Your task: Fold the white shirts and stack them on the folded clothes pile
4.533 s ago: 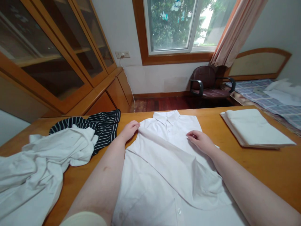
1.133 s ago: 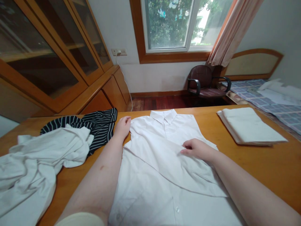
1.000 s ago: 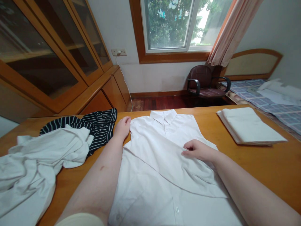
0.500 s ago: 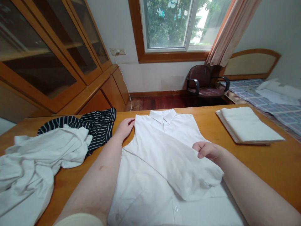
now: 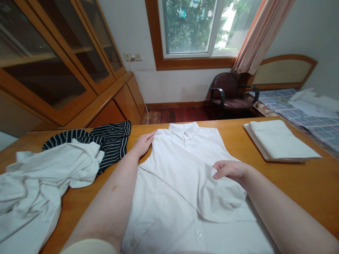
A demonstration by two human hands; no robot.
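A white button-up shirt [image 5: 169, 190] lies front up before me, its collar [image 5: 184, 129] pointing to the far edge of the table. One sleeve [image 5: 222, 197] is folded diagonally across the chest. My right hand [image 5: 230, 169] pinches the sleeve's upper edge between thumb and fingers; some fingertips are hidden. At the shirt's left shoulder edge rests my left hand [image 5: 144, 144], its fingers stretched out flat with the tips touching the cloth.
On the wooden table [image 5: 286, 190] a crumpled white garment [image 5: 50, 173] overlaps a black-and-white striped garment [image 5: 113, 141] at left. A folded white cloth stack [image 5: 280, 141] lies at right. Beyond stand a maroon armchair [image 5: 225, 86], a glass-door cabinet [image 5: 60, 56] and a bed [image 5: 280, 100].
My right hand has shifted slightly left with the pinched sleeve, whose lower part now buckles into folds. My left hand has slid a little toward the shoulder.
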